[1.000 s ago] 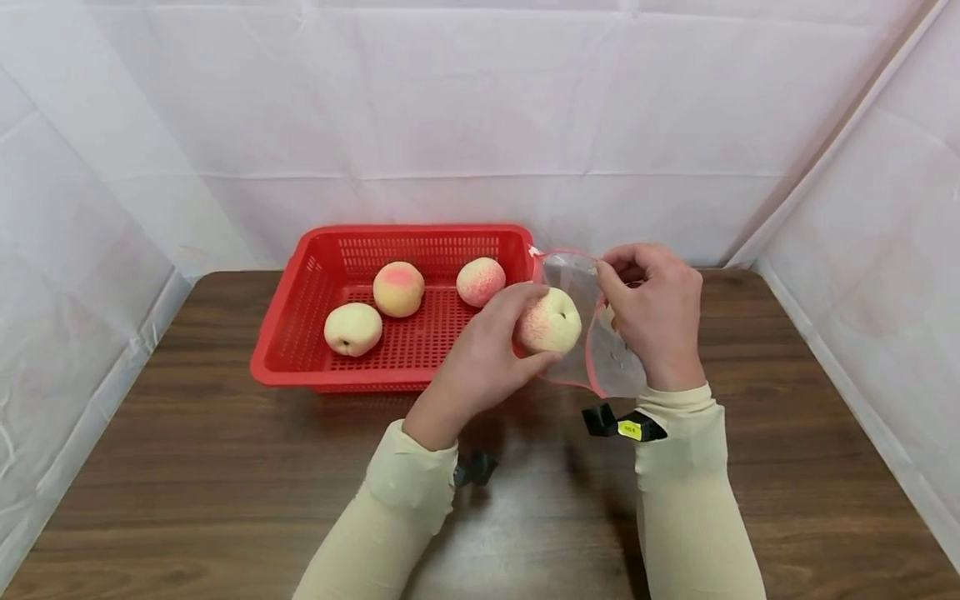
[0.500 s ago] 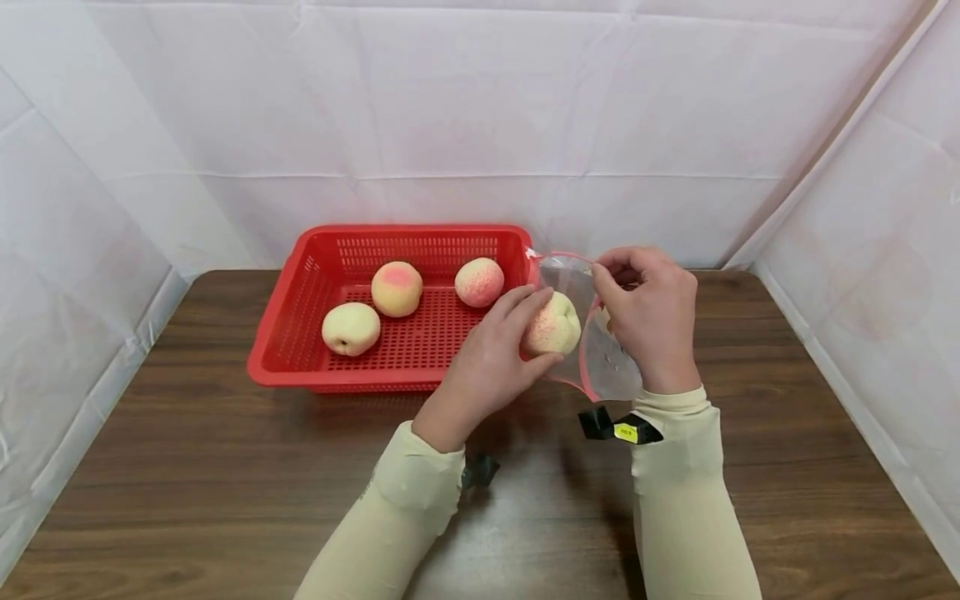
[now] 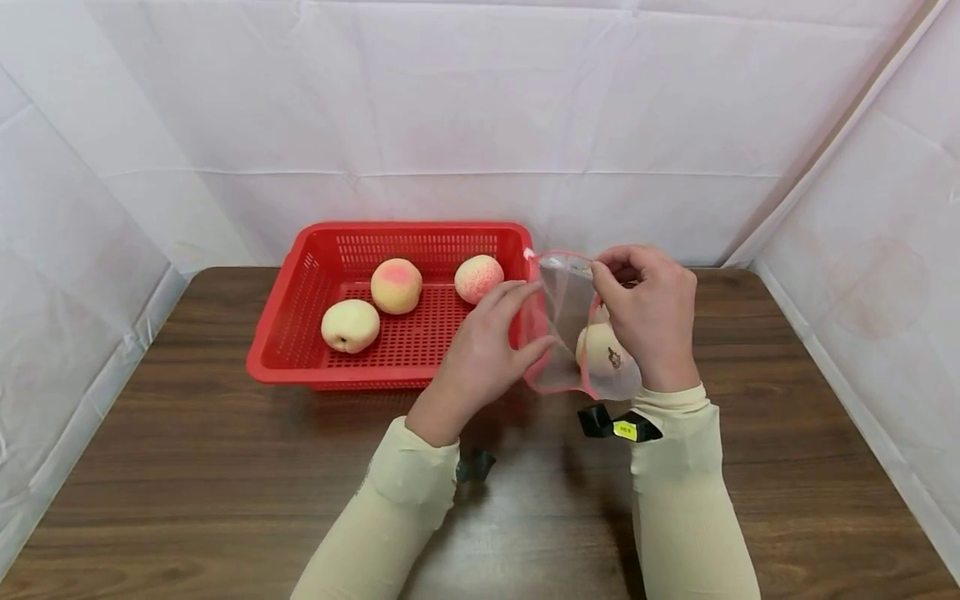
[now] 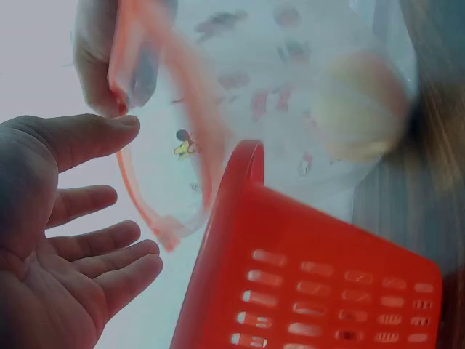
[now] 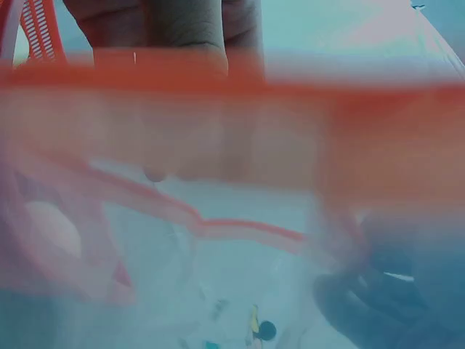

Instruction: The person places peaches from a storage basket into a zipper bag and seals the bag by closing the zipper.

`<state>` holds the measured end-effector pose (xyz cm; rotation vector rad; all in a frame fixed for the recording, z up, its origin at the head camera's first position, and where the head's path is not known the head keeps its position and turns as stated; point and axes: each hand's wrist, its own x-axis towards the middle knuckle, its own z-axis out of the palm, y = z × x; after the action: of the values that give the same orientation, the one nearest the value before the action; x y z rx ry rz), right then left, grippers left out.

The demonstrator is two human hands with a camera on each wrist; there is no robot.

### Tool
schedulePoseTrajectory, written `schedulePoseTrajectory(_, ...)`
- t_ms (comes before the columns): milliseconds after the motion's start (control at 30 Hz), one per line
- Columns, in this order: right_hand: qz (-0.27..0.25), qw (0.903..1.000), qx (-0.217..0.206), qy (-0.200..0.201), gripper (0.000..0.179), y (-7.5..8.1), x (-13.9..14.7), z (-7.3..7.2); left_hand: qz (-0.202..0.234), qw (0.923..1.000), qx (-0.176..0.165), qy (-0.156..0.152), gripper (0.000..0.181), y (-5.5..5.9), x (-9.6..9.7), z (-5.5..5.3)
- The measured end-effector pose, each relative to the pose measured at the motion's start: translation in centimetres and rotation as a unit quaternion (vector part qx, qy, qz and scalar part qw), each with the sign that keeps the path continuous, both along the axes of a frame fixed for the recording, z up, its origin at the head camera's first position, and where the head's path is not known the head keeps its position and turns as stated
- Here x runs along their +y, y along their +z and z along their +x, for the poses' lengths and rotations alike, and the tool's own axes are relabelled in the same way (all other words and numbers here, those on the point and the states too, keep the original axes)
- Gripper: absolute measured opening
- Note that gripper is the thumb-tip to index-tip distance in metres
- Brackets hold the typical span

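My right hand (image 3: pixel 651 312) pinches the pink-edged mouth of a translucent mesh bag (image 3: pixel 621 383), which gapes toward the left. Inside the bag lies a pale peach (image 3: pixel 596 348), partly behind my right hand; the left wrist view shows this peach (image 4: pixel 360 109) through the printed film. At the bag's mouth my left hand (image 3: pixel 480 354) has its fingers spread and holds nothing. Three more peaches lie in the red basket: a cream one (image 3: pixel 350 326), a yellow one with a pink top (image 3: pixel 396 286) and a pink speckled one (image 3: pixel 478 278).
The red plastic basket (image 3: pixel 288 375) stands left of the bag, its right end close to the bag's mouth. Both rest on a dark wooden table (image 3: pixel 225 500). White sheeting (image 3: pixel 480 100) closes off the back and both sides.
The peach has left my left hand and dropped into the bag, to the right. My left hand's fingers have opened. The right hand keeps its grip on the bag's rim.
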<state>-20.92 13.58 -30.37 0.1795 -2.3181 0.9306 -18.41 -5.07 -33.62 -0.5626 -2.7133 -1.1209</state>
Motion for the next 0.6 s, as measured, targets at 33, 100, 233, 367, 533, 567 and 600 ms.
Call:
schedulePoseTrajectory(33,0.000,1.0000,-0.002,-0.002,0.014,0.0,0.0,0.0,0.002,1.0000,-0.002,0.002,0.066,0.1,-0.1,0.0)
schedulePoseTrajectory(100,0.000,1.0000,-0.003,-0.005,0.014,-0.1,0.0,0.0,0.002,1.0000,-0.005,0.008,0.064,0.2,-0.5,-0.1)
schedulePoseTrajectory(233,-0.001,0.9999,-0.008,-0.008,0.014,-0.1,0.0,-0.2,0.003,0.9998,-0.005,0.021,0.063,0.3,-1.2,-0.4)
schedulePoseTrajectory(367,-0.002,0.9999,-0.008,-0.008,0.014,-0.2,-0.1,-0.2,0.006,0.9996,0.007,0.027,0.058,0.3,-1.9,-0.6)
schedulePoseTrajectory(533,-0.006,0.9999,-0.012,-0.009,0.014,-0.2,-0.2,-0.2,0.019,0.9992,0.009,0.033,0.056,0.3,-2.6,-0.8)
schedulePoseTrajectory(567,-0.007,0.9999,-0.013,-0.009,0.014,-0.2,-0.2,-0.2,0.022,0.9992,0.008,0.033,0.056,0.4,-2.7,-0.9)
schedulePoseTrajectory(600,-0.007,0.9999,-0.013,-0.009,0.014,-0.2,-0.3,-0.2,0.025,0.9991,0.008,0.035,0.056,0.3,-2.9,-0.9)
